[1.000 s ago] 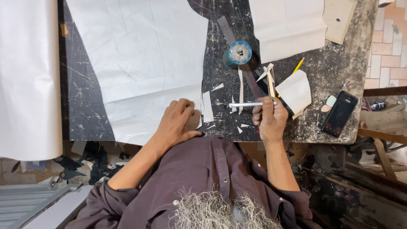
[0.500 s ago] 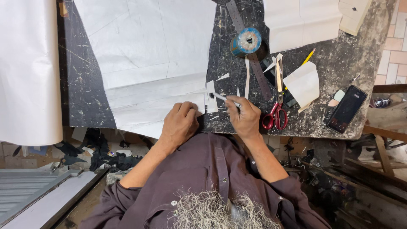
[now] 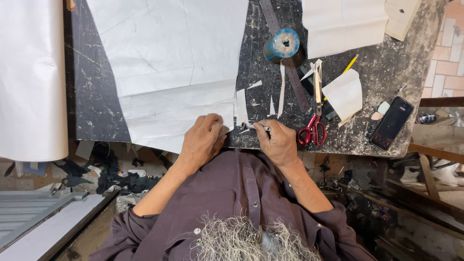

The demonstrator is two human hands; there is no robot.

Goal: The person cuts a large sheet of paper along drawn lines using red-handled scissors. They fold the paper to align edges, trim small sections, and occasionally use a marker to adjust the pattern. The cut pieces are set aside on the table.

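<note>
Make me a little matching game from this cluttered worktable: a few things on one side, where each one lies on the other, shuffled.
Things:
1. red-handled scissors
2. black phone
3. blue tape roll
4. large white sheet

Places:
a. lying over the metal ruler
b. under the left hand
c. just right of the right hand
d. near the table's right edge

Pairs: 1-c, 2-d, 3-a, 4-b

Matt white paper sheet [image 3: 169, 63] lies on a scratched, rough dark tabletop [image 3: 92, 92] beside red-handled metal scissors [image 3: 315, 116].
</note>
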